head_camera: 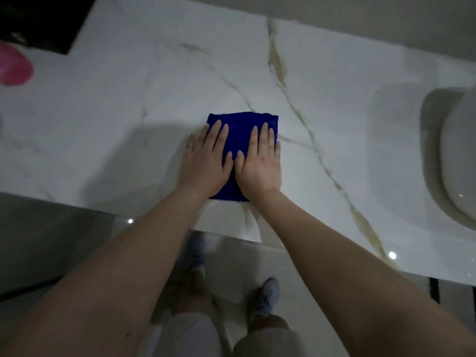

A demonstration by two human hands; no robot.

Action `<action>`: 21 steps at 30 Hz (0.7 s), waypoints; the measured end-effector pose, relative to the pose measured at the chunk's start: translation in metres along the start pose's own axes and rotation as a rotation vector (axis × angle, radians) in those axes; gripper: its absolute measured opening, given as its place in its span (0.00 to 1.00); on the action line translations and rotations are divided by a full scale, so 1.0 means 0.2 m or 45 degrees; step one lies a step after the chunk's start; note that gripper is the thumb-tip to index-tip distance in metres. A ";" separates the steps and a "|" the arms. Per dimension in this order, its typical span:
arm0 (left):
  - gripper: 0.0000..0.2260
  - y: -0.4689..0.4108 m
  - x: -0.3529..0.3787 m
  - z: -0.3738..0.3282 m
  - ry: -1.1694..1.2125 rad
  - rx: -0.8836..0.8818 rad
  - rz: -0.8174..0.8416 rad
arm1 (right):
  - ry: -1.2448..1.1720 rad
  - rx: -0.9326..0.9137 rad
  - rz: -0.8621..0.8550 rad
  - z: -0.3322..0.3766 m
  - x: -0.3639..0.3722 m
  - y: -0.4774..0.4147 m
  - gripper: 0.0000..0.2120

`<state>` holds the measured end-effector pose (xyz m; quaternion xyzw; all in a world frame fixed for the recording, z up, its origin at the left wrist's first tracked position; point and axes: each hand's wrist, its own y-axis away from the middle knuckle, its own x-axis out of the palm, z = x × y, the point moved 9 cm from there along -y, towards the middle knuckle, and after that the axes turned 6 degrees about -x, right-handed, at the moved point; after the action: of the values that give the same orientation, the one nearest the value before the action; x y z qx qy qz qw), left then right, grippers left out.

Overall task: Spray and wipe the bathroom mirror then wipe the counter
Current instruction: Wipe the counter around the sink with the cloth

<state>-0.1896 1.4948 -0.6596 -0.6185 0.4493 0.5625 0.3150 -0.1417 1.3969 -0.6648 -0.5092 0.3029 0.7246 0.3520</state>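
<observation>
A folded dark blue cloth lies flat on the white marble counter, close to its front edge. My left hand presses on the cloth's left half with straight fingers. My right hand presses flat on the right half, beside the left hand. Both palms cover most of the cloth. No mirror or spray bottle is in view.
A white basin is set into the counter at the right. A pink object sits at the far left edge, below a dark recess. Below the counter edge I see the tiled floor and my shoes.
</observation>
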 end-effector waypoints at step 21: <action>0.26 0.42 -0.25 1.79 0.168 -0.731 -0.359 | 0.085 -0.832 0.200 1.86 0.56 -0.34 0.31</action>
<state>-0.4118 1.7912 -0.6612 -0.7733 0.2016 0.5758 0.1726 -0.3064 1.7551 -0.6664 -0.5936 0.1043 0.7913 0.1032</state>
